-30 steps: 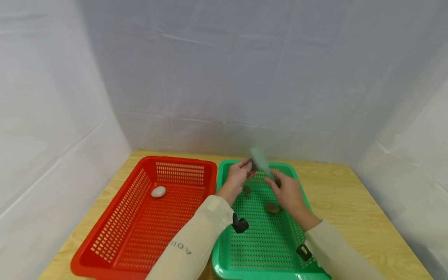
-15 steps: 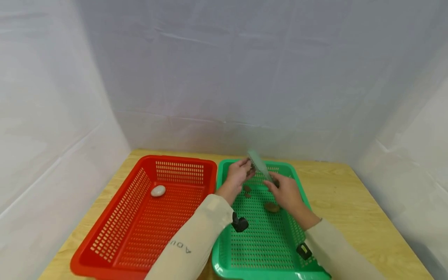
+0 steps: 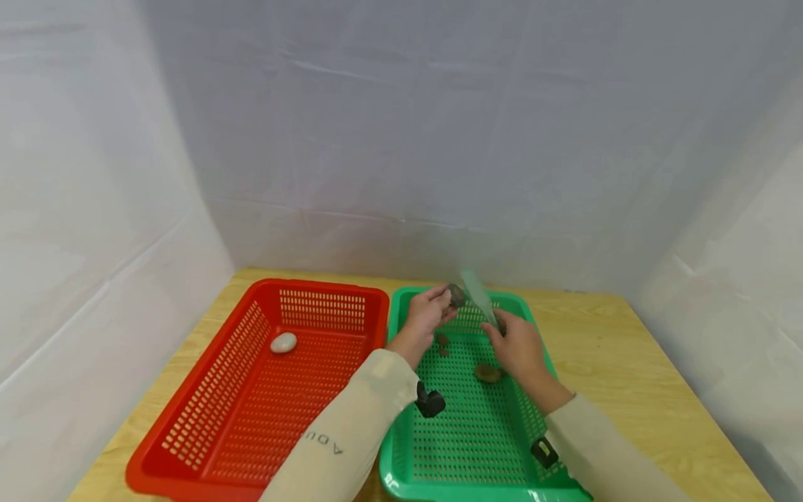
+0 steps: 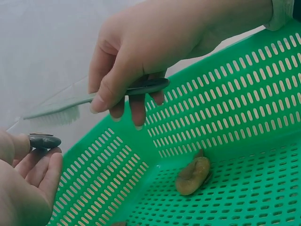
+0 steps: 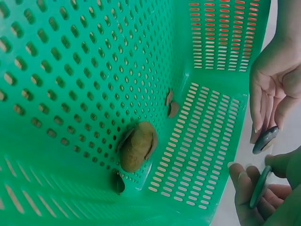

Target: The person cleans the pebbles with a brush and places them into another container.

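Note:
In the head view my left hand (image 3: 424, 317) pinches a dark, smooth oval stone (image 3: 456, 295) above the far end of the green basket (image 3: 394, 446). My right hand (image 3: 517, 341) grips a pale green brush (image 3: 478, 294) by its handle. The left wrist view shows the bristles (image 4: 66, 116) facing down, above the dark stone (image 4: 44, 141) and apart from it. A thin brownish patch lies on the stone's upper face. Below the hands, a brown lumpy stone (image 5: 137, 147) rests on the basket floor, with small brown flakes (image 5: 173, 109) nearby.
A red basket (image 3: 141, 474) stands to the left of the green one, with a white oval stone (image 3: 284, 343) in it. Both are on a wooden table (image 3: 627, 376), walled by white sheeting (image 3: 401, 139) at the back and sides.
Half a second ago the brush head covered the dark stone; now it has swung right, off the stone, which shows more fully. The left hand has barely moved.

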Tool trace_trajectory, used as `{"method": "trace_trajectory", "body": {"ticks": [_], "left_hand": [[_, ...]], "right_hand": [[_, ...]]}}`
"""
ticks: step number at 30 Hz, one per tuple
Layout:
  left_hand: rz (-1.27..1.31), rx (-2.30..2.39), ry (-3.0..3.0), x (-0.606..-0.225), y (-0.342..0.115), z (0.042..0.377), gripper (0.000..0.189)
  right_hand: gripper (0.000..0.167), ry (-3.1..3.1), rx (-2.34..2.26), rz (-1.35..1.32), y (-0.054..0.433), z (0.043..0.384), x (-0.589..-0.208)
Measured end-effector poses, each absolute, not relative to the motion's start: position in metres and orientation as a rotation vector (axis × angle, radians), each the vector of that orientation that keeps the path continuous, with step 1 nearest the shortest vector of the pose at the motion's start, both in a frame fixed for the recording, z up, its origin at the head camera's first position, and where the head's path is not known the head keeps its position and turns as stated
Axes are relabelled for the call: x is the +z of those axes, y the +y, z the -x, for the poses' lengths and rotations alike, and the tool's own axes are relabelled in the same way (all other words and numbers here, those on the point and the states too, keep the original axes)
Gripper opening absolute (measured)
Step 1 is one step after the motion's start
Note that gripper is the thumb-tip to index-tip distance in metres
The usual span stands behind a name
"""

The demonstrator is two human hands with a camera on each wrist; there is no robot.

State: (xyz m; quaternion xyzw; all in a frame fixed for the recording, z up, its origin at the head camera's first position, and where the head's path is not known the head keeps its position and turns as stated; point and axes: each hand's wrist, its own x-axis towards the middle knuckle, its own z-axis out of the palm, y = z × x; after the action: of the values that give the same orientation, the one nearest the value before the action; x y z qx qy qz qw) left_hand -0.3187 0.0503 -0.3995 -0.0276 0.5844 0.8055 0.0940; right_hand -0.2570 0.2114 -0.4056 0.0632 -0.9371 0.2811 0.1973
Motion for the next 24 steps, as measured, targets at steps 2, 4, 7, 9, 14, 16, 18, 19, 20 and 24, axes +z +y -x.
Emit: {"method": "trace_trajectory", "body": {"ticks": [2, 4, 7, 9, 14, 16, 18, 19, 20, 24], "left_hand": [[0.082, 2.394, 1.731, -0.3996, 0.0504, 0.3188, 0.036], [0.08, 2.397, 1.728, -0.3997, 0.0503, 0.3189, 0.037], [0.06, 2.396, 1.741, -0.3998, 0.0502, 0.3192, 0.037], [0.049, 2.397, 1.748, -0.4, 0.0503, 0.3193, 0.038], [0.03, 2.394, 1.76, -0.3964, 0.0488, 0.3162, 0.039], [0.031, 2.395, 1.772, -0.3969, 0.0492, 0.3158, 0.038], [0.039, 2.394, 1.792, -0.3969, 0.05, 0.3155, 0.038], [0.045, 2.394, 1.799, -0.3972, 0.0503, 0.3151, 0.039], [0.051, 2.394, 1.803, -0.3987, 0.0507, 0.3156, 0.039], [0.081, 2.389, 1.793, -0.4, 0.0505, 0.317, 0.039]], "right_hand": [[0.032, -2.594, 0.791, -0.189, 0.2112, 0.257, -0.4058], [0.033, -2.555, 0.797, -0.238, 0.21, 0.2569, -0.4051], [0.034, -2.509, 0.81, -0.338, 0.2072, 0.2562, -0.4038], [0.035, -2.501, 0.833, -0.395, 0.2055, 0.2554, -0.4036], [0.037, -2.527, 0.882, -0.434, 0.2042, 0.2529, -0.4043], [0.036, -2.535, 0.903, -0.45, 0.2042, 0.2532, -0.4047], [0.036, -2.549, 0.93, -0.472, 0.2045, 0.2543, -0.4057], [0.036, -2.561, 0.945, -0.481, 0.2047, 0.255, -0.4063], [0.036, -2.579, 0.961, -0.482, 0.2048, 0.2553, -0.4066], [0.039, -2.639, 0.997, -0.419, 0.2058, 0.2554, -0.4053]]}}
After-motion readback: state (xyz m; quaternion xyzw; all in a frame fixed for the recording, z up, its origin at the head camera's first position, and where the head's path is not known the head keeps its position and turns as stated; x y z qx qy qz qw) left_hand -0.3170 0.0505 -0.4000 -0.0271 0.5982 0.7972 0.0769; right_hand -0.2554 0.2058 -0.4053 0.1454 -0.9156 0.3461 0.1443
